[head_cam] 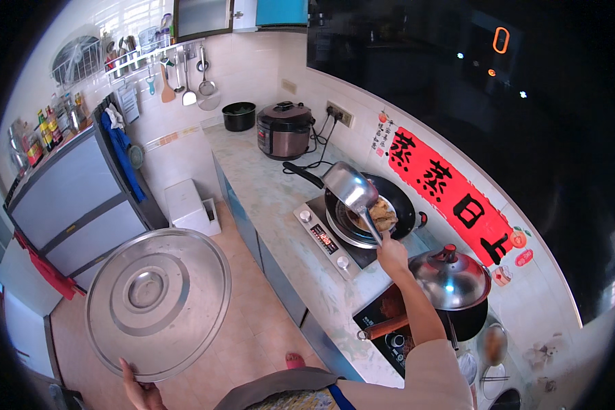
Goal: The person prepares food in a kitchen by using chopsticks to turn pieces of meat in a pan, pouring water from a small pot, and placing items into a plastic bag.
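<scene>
My left hand (142, 385) grips the rim of a large round metal lid (200, 328), tilted beside the counter above the floor. My right hand (392, 252) is closed around the handle of a stainless steel dipper (346, 182). The dipper is tipped over a black wok (402, 197), and whether liquid runs from it cannot be seen. Light brown food pieces (383, 214) lie inside the wok, partly hidden by the dipper. Beneath the wok is an induction cooker (303, 225) with a lit display and two knobs. The wok's black handle (302, 174) points toward the back left.
A second wok with a domed steel lid (453, 287) stands on a black cooktop (376, 318) by my right arm. Behind are an electric pressure cooker (284, 130) and a black pot (239, 117). A white bin (187, 205) sits on the floor. Utensils (187, 89) hang on the wall.
</scene>
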A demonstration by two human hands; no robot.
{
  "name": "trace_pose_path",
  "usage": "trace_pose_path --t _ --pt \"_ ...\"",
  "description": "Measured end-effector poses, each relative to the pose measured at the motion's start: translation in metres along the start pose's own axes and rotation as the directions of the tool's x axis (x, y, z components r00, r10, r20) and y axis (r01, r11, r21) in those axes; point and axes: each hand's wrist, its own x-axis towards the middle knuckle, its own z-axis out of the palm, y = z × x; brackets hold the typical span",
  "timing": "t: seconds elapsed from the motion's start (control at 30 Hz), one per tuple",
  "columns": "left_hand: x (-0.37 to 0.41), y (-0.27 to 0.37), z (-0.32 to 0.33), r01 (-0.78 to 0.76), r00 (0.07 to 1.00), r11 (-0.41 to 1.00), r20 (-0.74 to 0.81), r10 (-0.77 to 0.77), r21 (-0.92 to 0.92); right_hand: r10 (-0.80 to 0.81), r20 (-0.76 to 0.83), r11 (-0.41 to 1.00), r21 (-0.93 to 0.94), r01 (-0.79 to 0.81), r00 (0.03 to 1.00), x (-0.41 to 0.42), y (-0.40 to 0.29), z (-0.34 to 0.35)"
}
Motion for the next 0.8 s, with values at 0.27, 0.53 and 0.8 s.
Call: trace_pose_path --t 0.27,0.53,0.8 --pt "0.014 -0.001 -0.019 0.039 0.988 0.999 0.150 -0.041 0.016 0.190 0.343 -0.010 0.938 -0.348 0.920 -0.074 0.003 -0.072" --pt "-0.002 -0.014 0.021 0.168 0.866 0.975 0.452 -0.216 0.145 0.161 0.234 -0.750 0.660 -0.035 0.959 -0.370 0.088 -0.179" --pt "-0.108 -0.048 0.084 0.392 0.729 0.889 0.509 -0.457 0.236 0.970 -0.227 0.240 0.808 -0.538 0.093 -0.606 0.254 -0.195"
